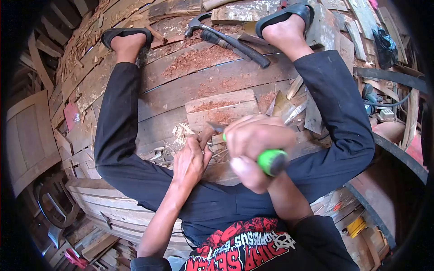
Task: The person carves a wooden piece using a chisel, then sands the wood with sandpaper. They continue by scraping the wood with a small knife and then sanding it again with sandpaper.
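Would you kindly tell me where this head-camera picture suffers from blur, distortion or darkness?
In the head view, motion blur smears the right hand and green handle; in the head view, the left hand looks sharper; in the head view, the wide lens gives a rounded image with black corners.

The one head view looks from above the wearer's shirt front (239, 246), at the lower edge, steeply down and forward between the trousered legs (332, 104) to the sandalled feet (285, 34) at the top. Close in, near the centre, the right hand (260, 140) shows larger and nearer the lens than the left hand (189, 162). Wide, curved coverage ends in dark, rounded corners.
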`<action>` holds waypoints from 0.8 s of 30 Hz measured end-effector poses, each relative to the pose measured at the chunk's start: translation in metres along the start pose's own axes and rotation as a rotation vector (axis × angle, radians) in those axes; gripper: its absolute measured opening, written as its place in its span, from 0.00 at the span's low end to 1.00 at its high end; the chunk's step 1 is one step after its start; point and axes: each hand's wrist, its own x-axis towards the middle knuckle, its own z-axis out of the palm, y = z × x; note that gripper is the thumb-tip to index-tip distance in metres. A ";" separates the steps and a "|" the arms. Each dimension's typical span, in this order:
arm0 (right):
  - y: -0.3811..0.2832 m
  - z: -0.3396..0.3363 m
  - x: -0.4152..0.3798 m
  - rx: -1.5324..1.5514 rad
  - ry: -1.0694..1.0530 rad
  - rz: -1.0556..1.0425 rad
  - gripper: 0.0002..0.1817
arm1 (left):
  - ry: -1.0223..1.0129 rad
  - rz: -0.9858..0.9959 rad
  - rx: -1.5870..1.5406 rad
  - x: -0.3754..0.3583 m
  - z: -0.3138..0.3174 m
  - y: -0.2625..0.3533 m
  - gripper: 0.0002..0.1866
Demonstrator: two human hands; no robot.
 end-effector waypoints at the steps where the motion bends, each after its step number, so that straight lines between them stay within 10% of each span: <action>1: 0.011 -0.002 -0.010 -0.109 -0.054 0.071 0.14 | -0.014 -0.003 0.000 0.002 -0.004 0.005 0.22; 24: 0.036 0.018 -0.027 -0.197 -0.200 0.097 0.19 | 0.119 -0.106 -0.216 -0.004 0.019 0.021 0.22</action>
